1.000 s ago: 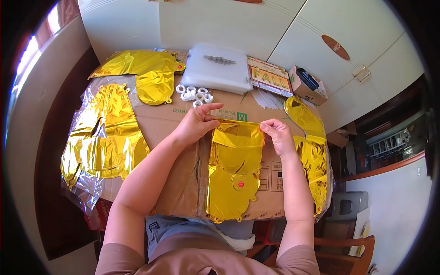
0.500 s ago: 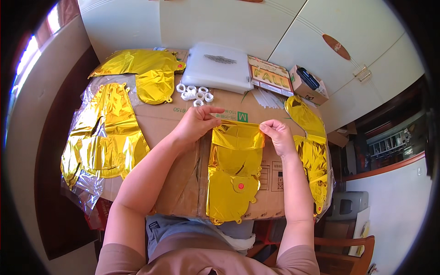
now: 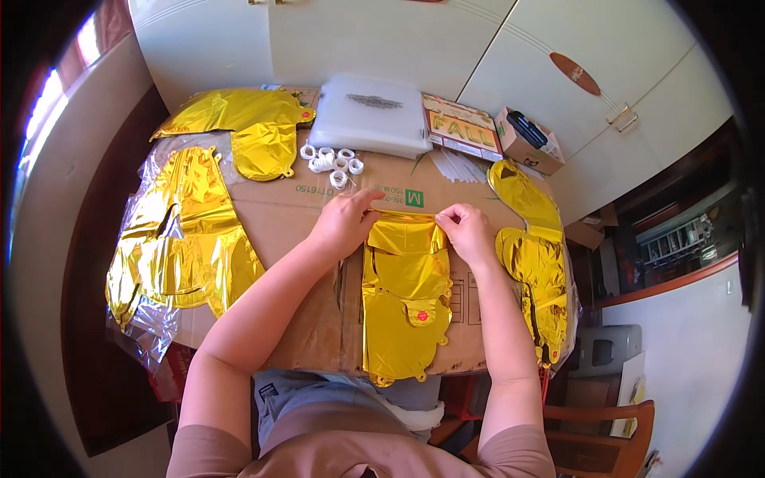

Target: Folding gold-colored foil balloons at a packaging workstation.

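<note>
A deflated gold foil balloon (image 3: 402,342) lies lengthwise on the cardboard in front of me, with a small red round mark on its tab. Its far end is folded over into a flat band. My left hand (image 3: 345,223) pinches the left corner of that folded edge between thumb and fingers, the index finger stretched out past it. At the opposite corner, my right hand (image 3: 466,231) grips the edge between thumb and fingertips. The foil between both hands is fairly taut, and the lower part rests flat, reaching the near edge of the cardboard.
More gold foil balloons lie at the left (image 3: 191,239), far left (image 3: 263,131) and right (image 3: 542,263). Along the back are white ribbon rolls (image 3: 323,162), a translucent plastic stack (image 3: 370,123), a printed flat pack (image 3: 462,131), white sticks (image 3: 458,167) and a small carton (image 3: 550,155). A wooden chair (image 3: 602,413) stands right.
My right hand has moved slightly left and nearer to my left hand. The folded edge has come lower, flatter against the cardboard. The view has shifted a little.
</note>
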Available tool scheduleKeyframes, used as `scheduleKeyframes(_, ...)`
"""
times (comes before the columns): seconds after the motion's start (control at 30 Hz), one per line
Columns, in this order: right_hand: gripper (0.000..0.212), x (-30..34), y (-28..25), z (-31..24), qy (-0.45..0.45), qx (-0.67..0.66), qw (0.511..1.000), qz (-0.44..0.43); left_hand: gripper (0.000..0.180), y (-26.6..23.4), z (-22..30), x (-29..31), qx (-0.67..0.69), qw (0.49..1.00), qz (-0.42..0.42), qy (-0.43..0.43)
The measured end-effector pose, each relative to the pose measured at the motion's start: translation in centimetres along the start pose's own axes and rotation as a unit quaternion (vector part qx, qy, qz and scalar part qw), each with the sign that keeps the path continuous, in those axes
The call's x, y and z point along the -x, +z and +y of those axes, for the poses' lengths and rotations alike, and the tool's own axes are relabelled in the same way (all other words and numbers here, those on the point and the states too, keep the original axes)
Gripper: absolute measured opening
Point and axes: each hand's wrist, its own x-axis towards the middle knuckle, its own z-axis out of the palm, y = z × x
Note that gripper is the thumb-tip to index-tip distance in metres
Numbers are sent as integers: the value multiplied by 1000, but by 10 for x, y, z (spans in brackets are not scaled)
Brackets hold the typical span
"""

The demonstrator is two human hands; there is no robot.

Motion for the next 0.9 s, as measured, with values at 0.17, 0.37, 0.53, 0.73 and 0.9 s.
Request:
scheduleKeyframes(0.17, 15, 3, 7, 1, -21, 19, 998, 48, 37, 5, -5, 3, -153, 982, 55, 93)
scheduleKeyframes(0.37, 15, 7, 27, 5, -64, 30, 987, 145, 28, 0, -7, 4, -235, 952, 69, 182)
scheduleKeyframes(0.53, 8, 11, 22, -7, -249, 239, 925, 159, 23, -5, 6, -5, -275, 917, -121, 264)
scheduleKeyframes(0.73, 1, 10, 22, -7, -281, 294, 909, 90, 35, 22, 15, -1, -112, 950, -138, 255)
scheduleKeyframes(0.9, 2, 19, 24, -9, -258, 310, 911, 84, 42, 45, 0, 5, -160, 941, -95, 282)
